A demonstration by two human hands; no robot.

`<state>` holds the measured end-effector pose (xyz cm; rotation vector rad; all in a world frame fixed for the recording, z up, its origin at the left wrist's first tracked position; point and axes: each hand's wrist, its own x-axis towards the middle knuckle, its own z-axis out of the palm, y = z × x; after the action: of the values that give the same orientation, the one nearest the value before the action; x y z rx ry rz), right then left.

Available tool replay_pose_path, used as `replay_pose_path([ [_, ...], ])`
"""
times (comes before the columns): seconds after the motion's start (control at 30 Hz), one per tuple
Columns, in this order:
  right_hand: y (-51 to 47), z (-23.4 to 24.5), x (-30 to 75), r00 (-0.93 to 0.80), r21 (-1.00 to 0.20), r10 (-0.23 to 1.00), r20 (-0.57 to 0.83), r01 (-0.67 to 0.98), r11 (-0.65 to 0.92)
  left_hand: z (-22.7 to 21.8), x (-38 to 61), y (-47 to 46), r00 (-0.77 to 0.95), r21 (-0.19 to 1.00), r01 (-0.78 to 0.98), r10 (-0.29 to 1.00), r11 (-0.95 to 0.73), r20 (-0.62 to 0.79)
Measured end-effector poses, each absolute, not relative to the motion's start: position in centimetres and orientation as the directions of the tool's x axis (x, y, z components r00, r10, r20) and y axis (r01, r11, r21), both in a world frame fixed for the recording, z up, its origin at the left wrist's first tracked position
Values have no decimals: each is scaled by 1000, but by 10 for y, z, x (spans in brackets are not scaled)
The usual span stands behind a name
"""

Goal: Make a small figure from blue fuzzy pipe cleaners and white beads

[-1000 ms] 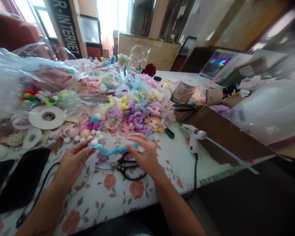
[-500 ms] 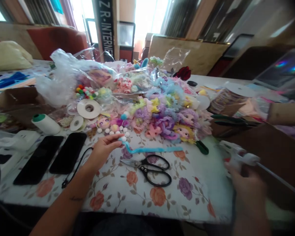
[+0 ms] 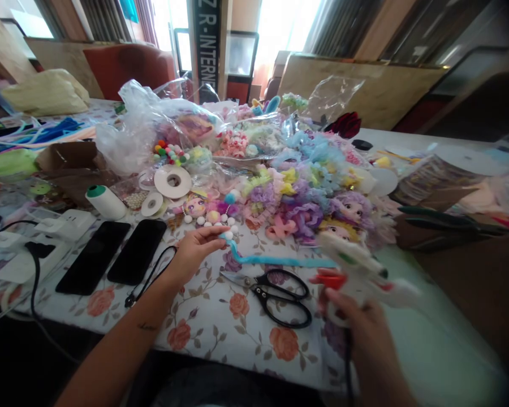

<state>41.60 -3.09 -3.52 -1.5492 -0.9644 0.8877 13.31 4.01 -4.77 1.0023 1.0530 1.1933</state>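
Note:
My left hand (image 3: 194, 249) pinches the left end of a light blue fuzzy strip (image 3: 280, 260) that lies across the floral tablecloth (image 3: 220, 316), with small white pompoms at my fingertips. My right hand (image 3: 358, 325) is wrapped round the handle of a white glue gun (image 3: 365, 271) with an orange trigger, held above the table with its nozzle pointing left; it is blurred by motion. Black scissors (image 3: 275, 291) lie between my hands, just below the strip.
A heap of pastel doll heads and fabric flowers (image 3: 305, 198) sits behind the strip. Two black phones (image 3: 114, 254), a thread spool (image 3: 106, 202), tape rolls (image 3: 172, 181), plastic bags (image 3: 152, 124) and a white power strip (image 3: 46, 237) crowd the left. Green-handled pliers (image 3: 445, 220) lie at right.
My right hand left the blue strip, reached right to the glue gun and has now lifted it back toward the strip. My left hand stays on the strip's end. The camera swung left.

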Motion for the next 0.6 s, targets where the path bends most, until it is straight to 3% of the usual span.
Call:
replay_pose_path([
  [0.07, -28, -33, 384, 163, -986, 973, -164, -36, -160, -47, 134, 41, 26, 971, -228, 997, 75, -71],
  [0.2, -24, -32, 350, -49, -969, 972, -231, -80, -234, -47, 135, 42, -27, 968, -250, 999, 37, -45],
  [0.37, -31, -39, 341, -59, -974, 972, -228, -3, -228, -43, 137, 39, -38, 975, -221, 998, 32, -41],
  [0.6, -35, -40, 341, -2, -966, 969, -247, 80, -246, -37, 140, 33, -32, 999, -39, 999, -36, 34],
])
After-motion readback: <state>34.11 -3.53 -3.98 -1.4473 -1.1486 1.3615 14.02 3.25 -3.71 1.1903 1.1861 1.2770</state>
